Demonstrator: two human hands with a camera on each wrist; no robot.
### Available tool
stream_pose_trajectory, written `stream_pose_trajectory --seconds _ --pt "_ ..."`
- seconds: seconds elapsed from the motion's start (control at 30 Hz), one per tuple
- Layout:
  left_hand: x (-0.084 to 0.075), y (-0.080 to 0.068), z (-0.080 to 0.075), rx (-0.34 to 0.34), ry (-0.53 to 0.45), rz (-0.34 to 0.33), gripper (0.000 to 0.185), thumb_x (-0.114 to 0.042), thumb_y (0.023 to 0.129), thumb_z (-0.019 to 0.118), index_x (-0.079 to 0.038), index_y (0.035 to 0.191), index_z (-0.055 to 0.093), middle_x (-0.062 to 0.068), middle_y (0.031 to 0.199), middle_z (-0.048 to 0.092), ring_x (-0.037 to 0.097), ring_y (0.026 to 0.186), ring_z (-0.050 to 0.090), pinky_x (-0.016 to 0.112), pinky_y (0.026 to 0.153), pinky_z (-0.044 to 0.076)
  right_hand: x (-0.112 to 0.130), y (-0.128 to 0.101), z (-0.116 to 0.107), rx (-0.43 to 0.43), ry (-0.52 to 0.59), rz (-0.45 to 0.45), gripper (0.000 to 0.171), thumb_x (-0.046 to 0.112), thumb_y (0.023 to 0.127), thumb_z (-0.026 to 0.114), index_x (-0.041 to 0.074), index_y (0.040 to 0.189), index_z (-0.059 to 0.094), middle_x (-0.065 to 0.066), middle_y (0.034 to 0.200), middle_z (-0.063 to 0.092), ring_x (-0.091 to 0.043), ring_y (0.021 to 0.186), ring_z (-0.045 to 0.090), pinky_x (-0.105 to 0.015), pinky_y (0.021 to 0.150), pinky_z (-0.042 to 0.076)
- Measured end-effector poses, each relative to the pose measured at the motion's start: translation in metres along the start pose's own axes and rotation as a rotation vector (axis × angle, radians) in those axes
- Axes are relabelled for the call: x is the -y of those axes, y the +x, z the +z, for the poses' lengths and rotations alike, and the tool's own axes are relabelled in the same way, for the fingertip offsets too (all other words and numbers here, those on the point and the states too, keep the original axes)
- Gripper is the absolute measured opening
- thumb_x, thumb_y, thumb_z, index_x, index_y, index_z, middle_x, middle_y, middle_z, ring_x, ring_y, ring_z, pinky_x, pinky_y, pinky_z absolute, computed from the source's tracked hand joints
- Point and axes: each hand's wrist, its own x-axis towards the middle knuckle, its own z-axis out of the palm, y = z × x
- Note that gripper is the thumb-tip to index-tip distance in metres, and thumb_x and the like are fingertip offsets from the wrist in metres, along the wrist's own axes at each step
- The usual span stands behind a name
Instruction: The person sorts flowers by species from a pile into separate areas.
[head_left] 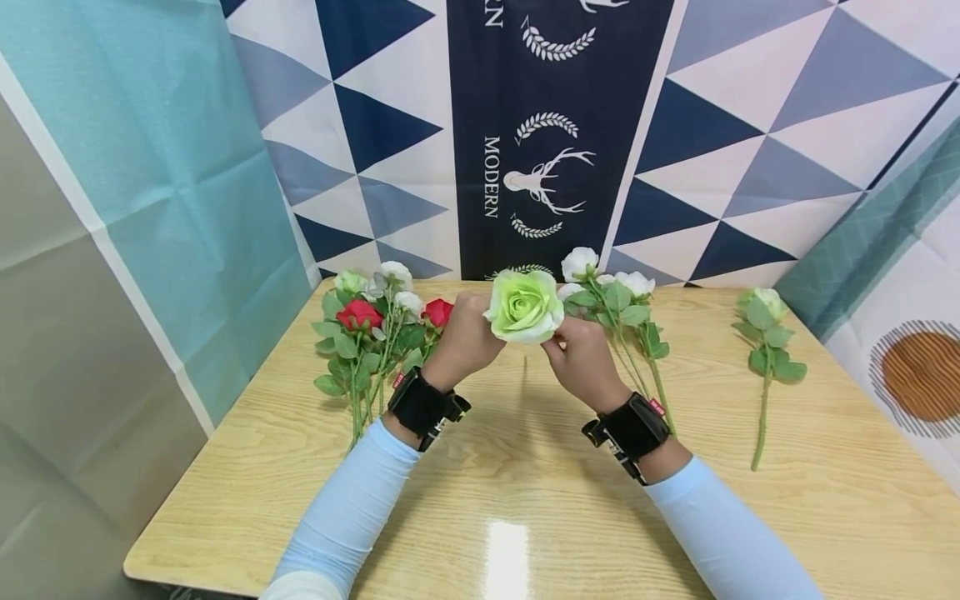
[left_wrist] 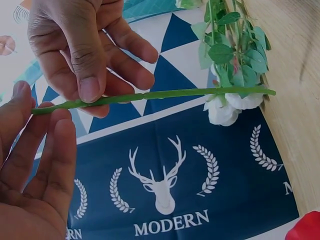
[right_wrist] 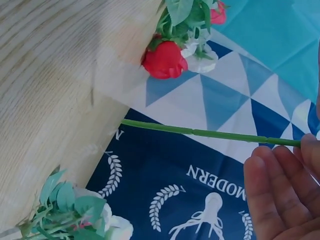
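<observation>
A patterned cloth [head_left: 491, 79] with blue and grey triangles and a dark panel of deer heads hangs behind the far edge of the desk [head_left: 555, 500], whose top is pale wood grain with a bright glare patch at the near middle. Two pale blue sleeves [head_left: 358, 504] reach in from the near side. On the left of the desk lies a bunch of flowers [head_left: 367, 362], red, white and pale green, stems toward the near side; on the right lies a smaller bunch of white flowers [head_left: 618, 296], partly behind the right wrist. A single pale flower [head_left: 767, 354] lies by itself farther right. Between the two bunches, the left hand [head_left: 468, 333] and right hand [head_left: 588, 354] meet around a green rose [head_left: 523, 305], held up above the desk with its bloom on top. Each hand pinches its slim green stem [left_wrist: 200, 92] between thumb and fingers, the left one higher up. A black band [head_left: 637, 425] circles each wrist.
</observation>
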Motion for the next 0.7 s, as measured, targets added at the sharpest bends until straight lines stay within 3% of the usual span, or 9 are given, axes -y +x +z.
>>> stream_pose_trajectory --seconds 0.17,0.37,0.43,0.53,0.7 --pt "-0.001 0.0 -0.001 0.006 0.001 -0.025 0.014 0.006 0.091 0.068 0.003 0.103 0.075 0.012 0.077 0.072 0.014 0.064 0.06 0.028 0.065 0.051 0.001 0.001 0.0 0.019 0.012 0.004 0.015 -0.004 0.092 0.073 0.0 0.106 0.076 -0.014 0.089 0.075 -0.024 0.075 0.073 -0.039 0.066 0.06" --pt "0.0 0.002 -0.005 -0.076 -0.056 -0.089 0.029 -0.003 0.088 0.08 0.002 0.114 0.07 0.015 0.101 0.076 0.023 0.096 0.074 0.03 0.083 0.057 0.008 0.005 0.0 0.067 0.039 -0.001 0.015 0.005 0.099 0.067 0.001 0.112 0.073 -0.011 0.101 0.076 -0.021 0.087 0.073 -0.035 0.068 0.06" --pt "0.0 0.003 -0.006 -0.096 -0.124 -0.103 0.029 -0.006 0.088 0.081 0.001 0.114 0.071 0.013 0.1 0.077 0.022 0.095 0.075 0.029 0.081 0.058 0.012 0.006 -0.001 0.08 0.038 -0.008 0.016 0.006 0.1 0.066 0.001 0.114 0.072 -0.011 0.103 0.075 -0.02 0.087 0.073 -0.035 0.069 0.059" --pt "-0.002 0.004 -0.009 -0.1 -0.222 -0.123 0.024 -0.008 0.089 0.08 0.0 0.111 0.073 0.011 0.095 0.078 0.019 0.081 0.075 0.029 0.072 0.058 0.016 0.006 -0.002 0.097 0.028 -0.013 0.012 0.006 0.1 0.066 0.001 0.11 0.072 -0.009 0.096 0.074 -0.018 0.084 0.072 -0.033 0.068 0.058" --pt "-0.003 0.004 -0.013 -0.002 -0.23 -0.213 0.019 -0.015 0.094 0.077 -0.001 0.106 0.078 0.008 0.096 0.078 0.014 0.077 0.073 0.029 0.069 0.057 0.024 0.008 -0.01 0.107 0.024 -0.023 0.009 0.004 0.1 0.066 0.001 0.106 0.072 -0.005 0.086 0.069 -0.013 0.074 0.066 -0.032 0.063 0.055"
